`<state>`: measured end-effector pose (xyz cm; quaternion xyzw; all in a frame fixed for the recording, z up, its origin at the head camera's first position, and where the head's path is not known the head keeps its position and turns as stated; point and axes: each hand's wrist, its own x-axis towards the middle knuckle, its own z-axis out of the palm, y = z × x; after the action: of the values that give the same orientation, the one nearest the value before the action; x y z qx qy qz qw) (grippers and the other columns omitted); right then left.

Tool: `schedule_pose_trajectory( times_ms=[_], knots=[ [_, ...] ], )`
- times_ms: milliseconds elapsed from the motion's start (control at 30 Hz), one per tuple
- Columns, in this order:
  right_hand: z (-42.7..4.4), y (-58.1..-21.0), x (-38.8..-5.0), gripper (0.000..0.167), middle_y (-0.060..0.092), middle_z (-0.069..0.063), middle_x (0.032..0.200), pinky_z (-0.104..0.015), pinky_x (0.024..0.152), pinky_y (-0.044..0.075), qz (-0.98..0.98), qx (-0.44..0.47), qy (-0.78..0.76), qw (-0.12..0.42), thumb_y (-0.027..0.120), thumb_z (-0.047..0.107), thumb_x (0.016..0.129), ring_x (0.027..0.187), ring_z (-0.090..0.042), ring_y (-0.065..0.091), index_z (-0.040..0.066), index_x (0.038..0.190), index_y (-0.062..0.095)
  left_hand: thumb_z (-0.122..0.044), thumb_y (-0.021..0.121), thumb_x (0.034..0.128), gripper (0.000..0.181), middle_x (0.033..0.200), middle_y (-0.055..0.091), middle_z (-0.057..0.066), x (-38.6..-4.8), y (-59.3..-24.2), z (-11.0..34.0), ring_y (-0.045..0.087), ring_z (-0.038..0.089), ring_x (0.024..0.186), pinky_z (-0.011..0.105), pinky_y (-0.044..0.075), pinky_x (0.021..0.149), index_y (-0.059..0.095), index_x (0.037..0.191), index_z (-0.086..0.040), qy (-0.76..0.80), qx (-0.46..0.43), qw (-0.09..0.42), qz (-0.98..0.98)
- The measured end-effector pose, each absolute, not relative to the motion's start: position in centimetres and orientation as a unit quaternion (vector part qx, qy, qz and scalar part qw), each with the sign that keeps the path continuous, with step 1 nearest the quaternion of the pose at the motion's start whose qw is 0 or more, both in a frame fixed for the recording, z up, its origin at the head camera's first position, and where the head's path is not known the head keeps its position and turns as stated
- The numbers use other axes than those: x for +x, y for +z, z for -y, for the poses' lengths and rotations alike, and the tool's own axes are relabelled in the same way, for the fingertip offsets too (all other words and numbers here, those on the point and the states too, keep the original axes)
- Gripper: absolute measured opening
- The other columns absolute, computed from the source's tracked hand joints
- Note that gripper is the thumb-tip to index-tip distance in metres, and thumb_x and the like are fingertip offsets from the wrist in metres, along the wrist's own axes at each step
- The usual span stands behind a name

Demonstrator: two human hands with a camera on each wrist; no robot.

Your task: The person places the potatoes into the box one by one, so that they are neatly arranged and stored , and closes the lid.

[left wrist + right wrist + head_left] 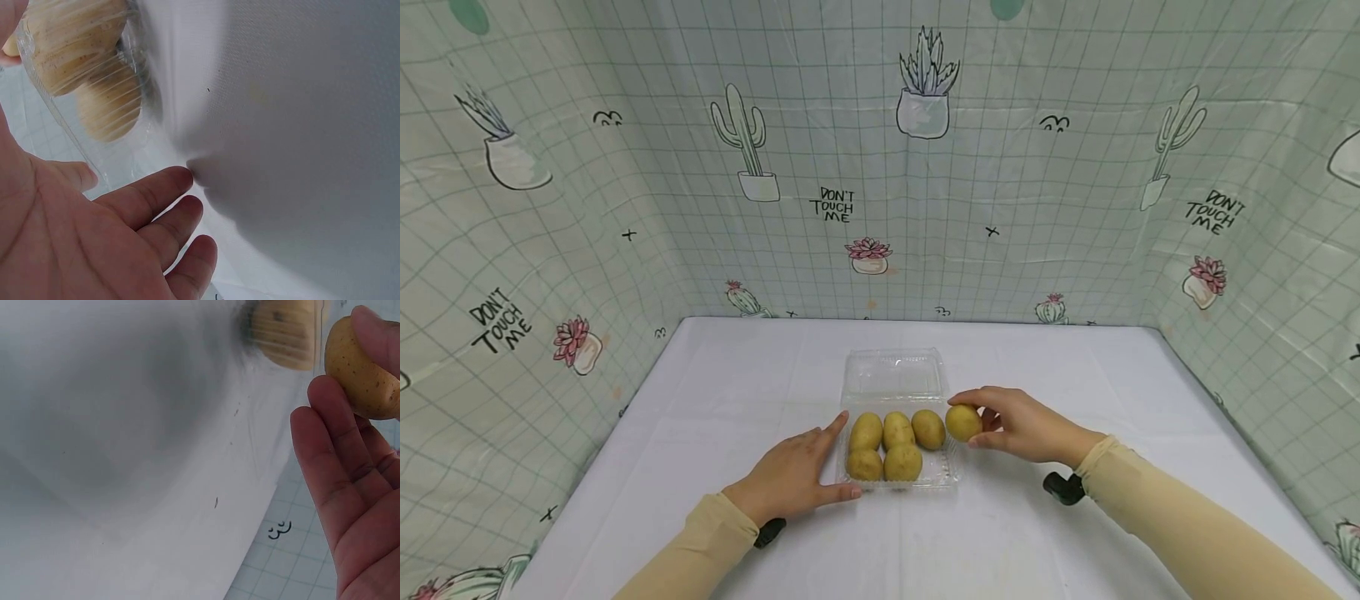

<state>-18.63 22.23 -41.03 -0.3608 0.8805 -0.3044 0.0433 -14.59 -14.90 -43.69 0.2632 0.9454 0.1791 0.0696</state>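
A clear plastic clamshell box [942, 478] lies on the table with its lid folded back. Several yellow potatoes [898, 432] sit in its base, three along the far row and two along the near row. My right hand [1018, 423] pinches another potato [964, 423] between thumb and fingers, at the box's right side. That same held potato [356, 369] shows between the thumb and fingers in the right wrist view. My left hand [797, 473] spreads along the left side of the box, thumb at the near corner, its fingers [150, 200] fairly straight.
A white cloth covers the table [737, 375]. The box's transparent lid [893, 375] extends toward the back. A gridded curtain [970, 183] with plant drawings stands behind and on both sides. A dark wrist camera [1063, 488] hangs below the right wrist.
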Motion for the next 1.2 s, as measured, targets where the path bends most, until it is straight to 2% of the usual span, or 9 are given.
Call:
schedule_pose_trajectory(
  times_ms=[467, 900, 1200],
  knots=[
    [-21.3, -40.9, -18.5, 0.058, 0.063, 0.003, 0.122, -0.027, 0.078, 0.056, -0.869, -0.376, -0.319, 0.047, 0.081, 0.013, 0.085, 0.087, -0.009, 0.062, 0.009, 0.138, 0.057, -0.068, 0.065, 0.0850, 0.103, 0.145, 0.048, 0.023, -14.6, -43.6, 14.9, 0.048, 0.042, 0.131, 0.054, 0.038, 0.106, 0.022, 0.160, -0.012, 0.179, 0.260, 0.071, -0.946],
    [-20.5, -40.9, -18.1, 0.057, 0.062, 0.004, 0.121, -0.027, 0.079, 0.056, -0.867, -0.378, -0.319, 0.058, 0.081, 0.015, 0.086, 0.090, -0.013, 0.062, 0.011, 0.137, 0.058, -0.073, 0.062, 0.0838, 0.105, 0.146, 0.048, 0.021, -14.7, -43.8, 15.0, 0.048, 0.041, 0.131, 0.053, 0.039, 0.106, 0.022, 0.160, -0.012, 0.178, 0.263, 0.070, -0.946],
    [-19.8, -40.8, -17.9, 0.055, 0.062, 0.003, 0.120, -0.026, 0.077, 0.055, -0.874, -0.378, -0.300, 0.059, 0.081, 0.015, 0.085, 0.086, -0.010, 0.063, 0.011, 0.136, 0.059, -0.072, 0.062, 0.0842, 0.104, 0.146, 0.048, 0.023, -14.6, -43.7, 14.9, 0.048, 0.042, 0.131, 0.053, 0.038, 0.107, 0.022, 0.160, -0.012, 0.178, 0.263, 0.070, -0.946]
  ],
)
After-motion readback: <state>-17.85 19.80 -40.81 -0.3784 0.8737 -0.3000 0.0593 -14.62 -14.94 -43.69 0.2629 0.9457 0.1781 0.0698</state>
